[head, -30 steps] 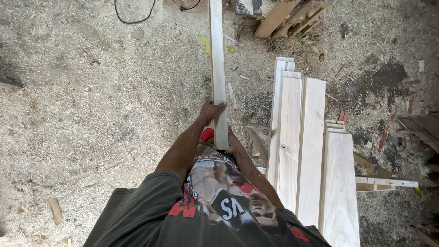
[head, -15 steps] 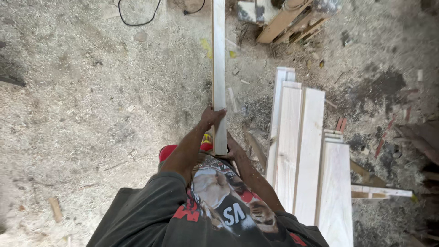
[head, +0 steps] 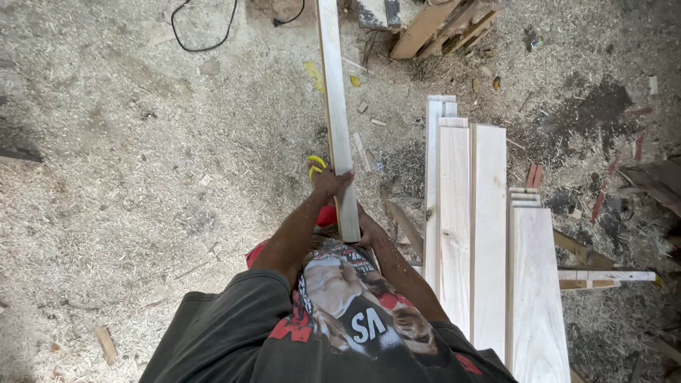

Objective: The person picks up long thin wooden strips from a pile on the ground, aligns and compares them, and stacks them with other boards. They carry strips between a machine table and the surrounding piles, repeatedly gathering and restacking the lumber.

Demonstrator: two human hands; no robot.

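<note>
Left hand (head: 330, 183) and right hand (head: 369, 230) grip a long pale wood plank (head: 335, 106) held out over the sawdust-covered floor (head: 128, 184), stacked pale boards (head: 472, 234) just right, black cable (head: 206, 35) top left.

Bright, even daylight; soft shadows; sharp, slight wide-angle edge distortion.

The long pale wooden board (head: 336, 106) you grip looks smooth-planed and matt. Beside you, the stacked pale planed wooden planks (head: 489, 234) show faint grain. The rough grey ground (head: 128, 177) is strewn with sawdust and shavings. Your dark printed cotton shirt (head: 234, 333) looks soft and dull.
</note>
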